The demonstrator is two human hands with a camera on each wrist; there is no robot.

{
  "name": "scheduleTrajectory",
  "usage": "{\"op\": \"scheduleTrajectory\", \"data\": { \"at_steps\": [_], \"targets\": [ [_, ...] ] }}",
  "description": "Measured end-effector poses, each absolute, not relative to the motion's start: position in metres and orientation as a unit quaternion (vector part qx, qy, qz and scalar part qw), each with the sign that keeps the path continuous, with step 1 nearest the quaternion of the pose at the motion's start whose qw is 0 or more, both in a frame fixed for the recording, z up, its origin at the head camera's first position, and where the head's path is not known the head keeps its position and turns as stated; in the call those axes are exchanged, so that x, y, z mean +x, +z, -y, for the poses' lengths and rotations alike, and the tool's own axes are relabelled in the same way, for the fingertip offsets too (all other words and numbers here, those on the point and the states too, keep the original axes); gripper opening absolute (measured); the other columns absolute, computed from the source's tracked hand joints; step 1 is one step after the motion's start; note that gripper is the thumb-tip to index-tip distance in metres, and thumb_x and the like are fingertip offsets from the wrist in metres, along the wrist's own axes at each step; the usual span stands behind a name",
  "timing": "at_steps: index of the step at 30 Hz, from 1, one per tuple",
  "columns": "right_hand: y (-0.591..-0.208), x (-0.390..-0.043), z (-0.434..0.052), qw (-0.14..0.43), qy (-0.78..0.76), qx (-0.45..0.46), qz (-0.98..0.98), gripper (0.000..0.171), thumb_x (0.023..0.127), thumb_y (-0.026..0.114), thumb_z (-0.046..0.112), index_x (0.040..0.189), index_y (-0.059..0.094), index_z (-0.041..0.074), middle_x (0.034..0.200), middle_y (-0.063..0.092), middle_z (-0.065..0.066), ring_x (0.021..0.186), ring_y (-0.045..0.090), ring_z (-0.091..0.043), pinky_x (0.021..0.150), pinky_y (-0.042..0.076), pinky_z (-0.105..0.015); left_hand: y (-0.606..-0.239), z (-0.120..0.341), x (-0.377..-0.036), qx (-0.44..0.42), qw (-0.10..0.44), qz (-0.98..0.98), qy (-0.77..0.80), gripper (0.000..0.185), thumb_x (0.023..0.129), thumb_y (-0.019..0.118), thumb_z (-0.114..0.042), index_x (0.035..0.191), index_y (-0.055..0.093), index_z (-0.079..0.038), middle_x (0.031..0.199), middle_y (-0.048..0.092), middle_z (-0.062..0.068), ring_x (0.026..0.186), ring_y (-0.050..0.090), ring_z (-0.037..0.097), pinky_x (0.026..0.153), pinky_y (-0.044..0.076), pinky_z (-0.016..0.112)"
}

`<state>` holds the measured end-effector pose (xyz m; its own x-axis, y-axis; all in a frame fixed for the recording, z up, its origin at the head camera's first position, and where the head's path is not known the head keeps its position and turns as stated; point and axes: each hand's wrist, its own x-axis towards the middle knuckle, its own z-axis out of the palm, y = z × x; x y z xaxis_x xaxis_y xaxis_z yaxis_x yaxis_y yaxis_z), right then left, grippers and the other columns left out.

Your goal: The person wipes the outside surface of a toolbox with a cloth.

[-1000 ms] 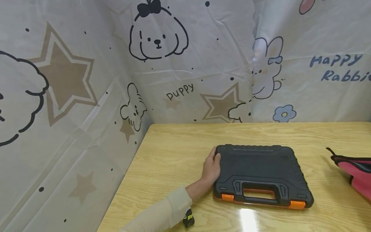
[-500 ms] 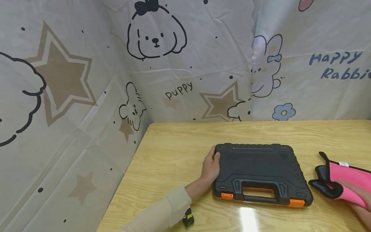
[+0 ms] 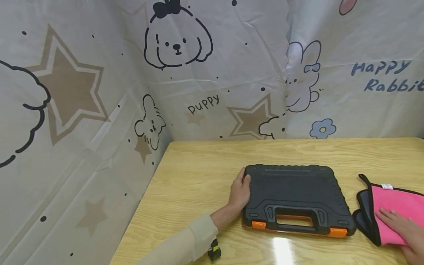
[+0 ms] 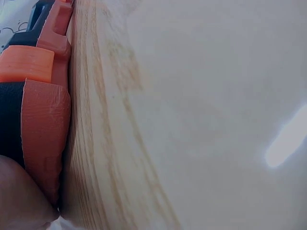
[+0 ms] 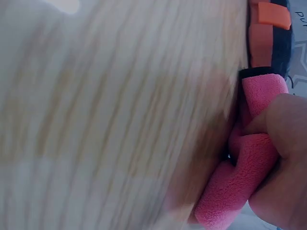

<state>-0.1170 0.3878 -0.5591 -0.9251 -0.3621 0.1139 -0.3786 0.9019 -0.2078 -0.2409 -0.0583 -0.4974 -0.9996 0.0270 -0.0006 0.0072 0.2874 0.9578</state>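
Note:
A black tool case [image 3: 294, 186] with orange latches lies shut on the table. My left hand [image 3: 240, 193] rests against its left side, fingers straight along the edge and thumb at the upper rim. In the left wrist view, part of that hand touches the case's orange lower shell [image 4: 45, 129]. My right hand [image 3: 402, 226] lies over a pink cloth [image 3: 395, 197] with black edging and a hanging loop, beside the case's right front corner. The right wrist view shows the thumb tucked into a fold of the cloth [image 5: 254, 153]; the other fingers are hidden there.
A small black item with a yellow patch [image 3: 214, 250] lies beside the left sleeve [image 3: 185, 239]. The wood-grain table [image 3: 198, 162] ends at a printed curtain [image 3: 205, 62] behind and on the left.
My right hand has brought the pink cloth leftward to beside the case and spread it flatter, its fingers now on top. The left hand and the case have stayed put.

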Motion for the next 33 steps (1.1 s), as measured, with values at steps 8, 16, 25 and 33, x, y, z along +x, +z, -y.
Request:
{"op": "scheduleTrajectory", "data": {
  "at_steps": [8,16,25,33],
  "targets": [
    [-0.563,-0.117,-0.398,0.042,0.065,0.194,0.978,0.102,0.077,0.080,0.011,0.160,0.021,0.006,0.153,0.032,-0.032,0.132,-0.023,0.007,0.104,-0.027,-0.029,-0.495,0.057,-0.240,0.013,0.003,-0.804,0.595,0.053,0.110,0.039,-0.024,0.155,0.029,0.001,0.157,0.035,0.016,0.144,0.031,0.031,0.116,0.027,0.045],
    [-0.558,-0.109,-0.389,0.108,0.041,0.212,0.970,0.117,0.080,0.079,0.041,0.162,-0.001,0.021,0.160,-0.016,0.013,0.135,-0.023,0.006,0.107,-0.025,-0.028,-0.496,0.056,-0.240,0.008,-0.002,-0.803,0.596,0.053,0.109,0.040,-0.025,0.155,0.031,0.000,0.156,0.036,0.016,0.143,0.033,0.032,0.116,0.028,0.047],
    [-0.551,-0.104,-0.370,0.051,0.008,0.142,0.989,0.091,0.101,0.054,0.048,0.159,0.000,0.004,0.163,-0.001,-0.023,0.135,-0.033,-0.003,0.110,-0.027,-0.039,-0.497,0.057,-0.240,-0.003,-0.002,-0.805,0.594,0.052,0.109,0.040,-0.024,0.156,0.031,-0.001,0.157,0.035,0.015,0.144,0.032,0.030,0.116,0.027,0.046],
    [-0.536,-0.109,-0.368,-0.036,0.129,0.093,0.987,0.062,0.109,0.036,0.035,0.149,0.033,-0.013,0.149,0.030,-0.039,0.145,-0.005,-0.049,0.107,-0.029,-0.039,-0.497,0.058,-0.243,-0.011,0.012,-0.801,0.599,0.052,0.108,0.044,-0.025,0.154,0.036,-0.003,0.155,0.039,0.015,0.142,0.035,0.030,0.115,0.030,0.045]
  ]
}}
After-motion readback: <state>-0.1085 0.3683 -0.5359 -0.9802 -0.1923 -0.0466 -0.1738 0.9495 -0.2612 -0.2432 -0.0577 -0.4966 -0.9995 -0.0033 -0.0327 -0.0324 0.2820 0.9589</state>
